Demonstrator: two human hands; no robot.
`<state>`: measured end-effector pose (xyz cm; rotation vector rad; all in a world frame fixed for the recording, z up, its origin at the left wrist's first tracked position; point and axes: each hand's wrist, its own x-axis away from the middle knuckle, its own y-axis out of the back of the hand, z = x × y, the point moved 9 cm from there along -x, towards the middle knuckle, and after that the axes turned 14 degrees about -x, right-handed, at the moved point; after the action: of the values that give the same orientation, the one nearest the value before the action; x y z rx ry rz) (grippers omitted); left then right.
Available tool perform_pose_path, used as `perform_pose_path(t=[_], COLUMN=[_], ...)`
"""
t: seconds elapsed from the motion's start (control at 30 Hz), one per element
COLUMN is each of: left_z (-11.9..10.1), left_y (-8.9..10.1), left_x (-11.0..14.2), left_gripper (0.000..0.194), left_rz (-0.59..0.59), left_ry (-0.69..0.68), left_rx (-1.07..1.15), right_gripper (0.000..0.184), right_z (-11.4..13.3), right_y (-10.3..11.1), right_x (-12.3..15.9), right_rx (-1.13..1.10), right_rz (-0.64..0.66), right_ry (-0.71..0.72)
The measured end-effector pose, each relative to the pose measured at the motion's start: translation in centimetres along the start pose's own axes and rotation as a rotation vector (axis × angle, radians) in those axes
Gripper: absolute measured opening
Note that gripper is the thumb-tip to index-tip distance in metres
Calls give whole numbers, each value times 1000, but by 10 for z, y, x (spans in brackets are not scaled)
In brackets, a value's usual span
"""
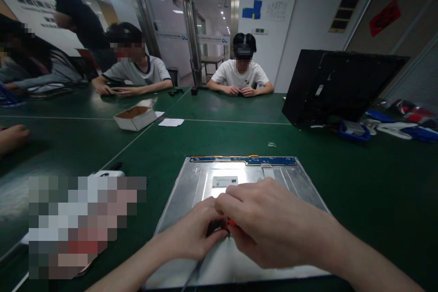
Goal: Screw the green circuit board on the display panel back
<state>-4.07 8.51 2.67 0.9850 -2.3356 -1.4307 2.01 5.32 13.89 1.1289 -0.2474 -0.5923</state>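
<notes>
A flat silver display panel [284, 187] lies before me, with a narrow blue circuit board [273, 161] along its far edge. My left hand [196, 232] is closed above its near half, thumb and fingers around a dark cable [196, 268] that runs down toward me. My right hand [270, 223] is closed against the left fingertips. Between the two hands a small orange-red piece [231, 222] shows in the right fingers; most of it is hidden. A white label [225, 181] sits on the panel just beyond my hands.
A large black monitor casing [338, 86] stands at the right, beside a blue tray [354, 131] and bagged items. An open white box [135, 117] and a paper [171, 122] lie across the green table [219, 134]. A blurred-out object [85, 223] lies left. Several people sit around.
</notes>
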Motion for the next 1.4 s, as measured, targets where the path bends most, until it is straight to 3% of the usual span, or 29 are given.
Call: perform_pose_path(t=[0.2, 0.63, 0.87, 0.97, 1.13, 1.3, 1.4], left_z=[-4, 5, -2, -5, -9, -6, -5], left_y=[-1, -2, -6, -2, 6, 3, -1], left_x=[0, 4, -1, -2, -1, -2, -3], left_gripper=[12, 17, 8, 8, 9, 12, 8], left_rz=[12, -20, 39, 23, -17, 21, 21], left_ry=[-48, 6, -52, -46, -27, -31, -56], left_rx=[3, -13, 18, 25, 36, 19, 26], right_gripper=[19, 17, 14, 12, 8, 18, 14], right_z=[-11, 10, -10, -11, -2, 2, -1], right_y=[1, 1, 0, -2, -1, 3, 3], right_x=[-1, 2, 0, -1, -2, 1, 1], right_rx=[138, -41, 125, 162, 88, -17, -19], right_rz=[-59, 36, -46, -60, -47, -26, -19], right_ry=[-103, 79, -74, -77, -14, 22, 13])
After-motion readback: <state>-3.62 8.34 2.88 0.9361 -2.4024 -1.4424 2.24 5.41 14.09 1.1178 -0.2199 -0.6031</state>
